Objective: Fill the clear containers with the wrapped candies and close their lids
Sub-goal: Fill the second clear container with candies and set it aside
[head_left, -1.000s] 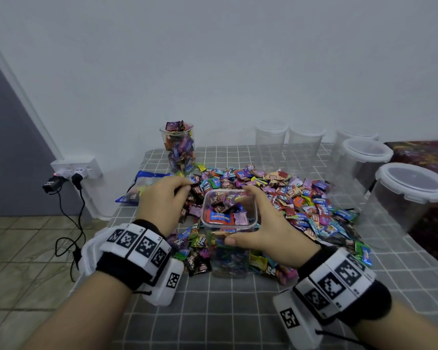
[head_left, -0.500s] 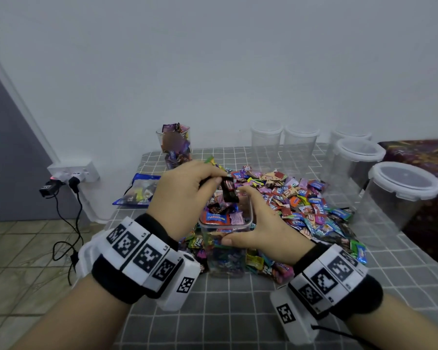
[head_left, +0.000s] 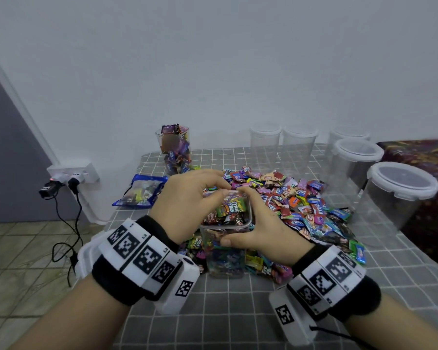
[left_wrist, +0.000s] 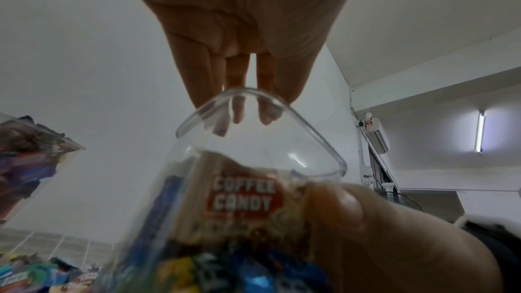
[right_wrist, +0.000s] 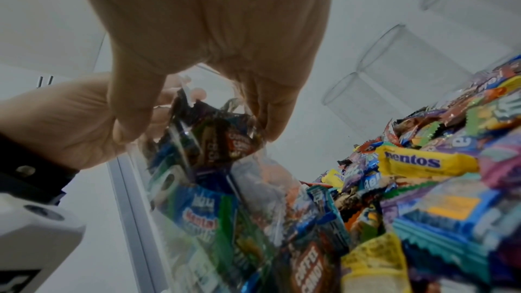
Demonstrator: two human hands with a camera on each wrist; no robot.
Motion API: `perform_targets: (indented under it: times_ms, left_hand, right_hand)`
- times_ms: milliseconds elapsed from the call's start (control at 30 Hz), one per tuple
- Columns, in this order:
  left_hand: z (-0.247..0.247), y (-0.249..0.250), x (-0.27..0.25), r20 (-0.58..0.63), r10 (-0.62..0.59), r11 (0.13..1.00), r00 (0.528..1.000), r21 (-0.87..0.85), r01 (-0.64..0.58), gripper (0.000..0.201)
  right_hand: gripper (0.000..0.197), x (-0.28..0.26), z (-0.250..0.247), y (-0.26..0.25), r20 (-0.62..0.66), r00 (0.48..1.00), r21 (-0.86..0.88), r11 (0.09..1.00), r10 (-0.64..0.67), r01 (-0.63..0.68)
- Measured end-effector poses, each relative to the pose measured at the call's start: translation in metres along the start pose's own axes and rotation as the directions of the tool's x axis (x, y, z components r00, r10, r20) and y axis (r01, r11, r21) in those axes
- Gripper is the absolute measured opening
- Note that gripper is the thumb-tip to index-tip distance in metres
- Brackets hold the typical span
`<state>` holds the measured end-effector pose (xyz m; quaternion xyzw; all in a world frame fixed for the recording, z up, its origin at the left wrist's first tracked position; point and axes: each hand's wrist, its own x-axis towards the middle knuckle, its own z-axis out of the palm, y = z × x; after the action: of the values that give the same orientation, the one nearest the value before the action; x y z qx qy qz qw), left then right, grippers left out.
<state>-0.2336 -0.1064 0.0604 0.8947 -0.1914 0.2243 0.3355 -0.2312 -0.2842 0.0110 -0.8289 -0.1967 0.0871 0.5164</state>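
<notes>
Checked tablecloth (head_left: 238,311): candy pile (head_left: 301,205). Container (head_left: 225,248), nearly full, at centre; my right hand (head_left: 258,231) grips it steady. My left hand (head_left: 187,205), fingers straight, hovers over the rim, apparently dropping candy.

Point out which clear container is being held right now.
The near container, gripped by the right hand; left hand over its mouth. The back one stands untouched.

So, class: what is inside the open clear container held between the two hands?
The container holds wrapped candies, nearly to its rim. The left hand covers its far-left corner; lower layers are blurred.
</notes>
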Motion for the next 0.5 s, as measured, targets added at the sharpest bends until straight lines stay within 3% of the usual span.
perform_targets:
  times_ms: [167,300,400,500]
  left_hand:
    - [0.004,-0.007,-0.003,-0.062,-0.056,0.991,0.996,-0.122,0.048,0.010]
    - [-0.001,-0.020,-0.002,-0.128,-0.191,0.975,0.973,-0.143,0.173,0.015]
    - [-0.002,-0.040,-0.002,-0.016,-0.314,0.949,0.949,0.023,0.314,0.022]
    - [0.003,-0.066,-0.004,0.166,-0.406,0.898,0.899,0.255,0.359,0.040]
  right_hand:
    - [0.101,0.001,0.001,0.001,0.000,1.000,0.008,1.000,0.024,-0.024]
    - [0.112,0.002,-0.001,0.003,0.059,0.997,-0.011,0.999,0.042,-0.042]
    - [0.108,0.004,-0.007,0.009,0.150,0.988,-0.142,0.990,0.039,-0.017]
    - [0.118,0.008,-0.014,0.017,0.226,0.969,-0.488,0.873,0.104,0.020]
